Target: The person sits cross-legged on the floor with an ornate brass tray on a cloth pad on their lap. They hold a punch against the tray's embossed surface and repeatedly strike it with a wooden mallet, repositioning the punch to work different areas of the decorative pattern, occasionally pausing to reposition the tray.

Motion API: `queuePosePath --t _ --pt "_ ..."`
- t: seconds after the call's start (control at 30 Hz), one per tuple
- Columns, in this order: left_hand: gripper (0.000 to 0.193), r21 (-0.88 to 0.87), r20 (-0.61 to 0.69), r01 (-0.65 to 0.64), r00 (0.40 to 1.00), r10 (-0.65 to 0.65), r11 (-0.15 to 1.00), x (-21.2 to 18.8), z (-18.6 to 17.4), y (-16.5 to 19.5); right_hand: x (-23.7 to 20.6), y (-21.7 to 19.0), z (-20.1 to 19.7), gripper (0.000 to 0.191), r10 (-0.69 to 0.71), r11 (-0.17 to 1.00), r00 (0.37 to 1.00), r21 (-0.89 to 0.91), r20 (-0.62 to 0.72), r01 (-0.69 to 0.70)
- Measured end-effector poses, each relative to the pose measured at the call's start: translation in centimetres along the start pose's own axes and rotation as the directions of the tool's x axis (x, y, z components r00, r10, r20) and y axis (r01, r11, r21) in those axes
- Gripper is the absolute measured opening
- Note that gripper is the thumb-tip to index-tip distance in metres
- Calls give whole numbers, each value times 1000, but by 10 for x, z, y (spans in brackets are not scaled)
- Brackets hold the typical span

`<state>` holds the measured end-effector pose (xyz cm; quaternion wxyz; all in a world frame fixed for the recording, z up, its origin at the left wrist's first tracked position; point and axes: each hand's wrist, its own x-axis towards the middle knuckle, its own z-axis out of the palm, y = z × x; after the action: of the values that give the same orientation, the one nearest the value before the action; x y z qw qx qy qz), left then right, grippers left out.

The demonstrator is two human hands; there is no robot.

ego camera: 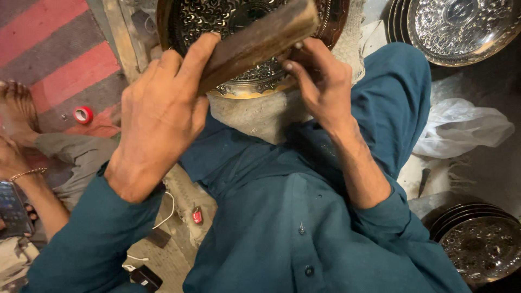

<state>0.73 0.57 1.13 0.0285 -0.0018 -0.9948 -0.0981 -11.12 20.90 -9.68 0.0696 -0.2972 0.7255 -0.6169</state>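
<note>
The left hand (157, 116) is clenched around the near end of a dark wooden block (258, 40), its fingers (190, 59) wrapped over the top edge. The right hand (320, 87) grips the block's underside near the middle, thumb pressed along it. The block lies slanted across the face of an engraved metal tray (255, 81), touching it. The tray stands tilted against a grey cloth-covered pad (266, 116) on the person's lap, above the teal garment (293, 217).

A stack of embossed silver trays (461, 30) sits at the upper right, with a white plastic bag (461, 127) below it and a darker stack of trays (480, 244) at the lower right. On the floor at left lies a red tape roll (83, 114). Another person's hand holds a phone (12, 209) at the left edge.
</note>
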Motion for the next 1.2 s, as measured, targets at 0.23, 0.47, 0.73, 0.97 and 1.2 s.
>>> queuePosePath --t 0.23,0.47,0.73,0.97,1.2 --pt "78 -79 -116 -10 993 1 997 -3 4 -1 -2 6 3 31 -25 999 999 -36 -43 23" --pt "79 119 -35 -43 998 47 992 6 1 0 -1 6 2 32 -64 997 998 -48 -19 63" --pt "74 147 -66 -61 995 72 987 6 -2 0 1 2 2 30 -47 997 998 -64 -31 45" --pt "67 297 -91 -73 990 104 952 7 0 -2 3 1 3 30 -8 1000 1000 -29 -10 8" --pt "64 476 -90 -72 987 130 877 7 2 -1 1 1 2 28 -6 1000 1000 -14 9 6"
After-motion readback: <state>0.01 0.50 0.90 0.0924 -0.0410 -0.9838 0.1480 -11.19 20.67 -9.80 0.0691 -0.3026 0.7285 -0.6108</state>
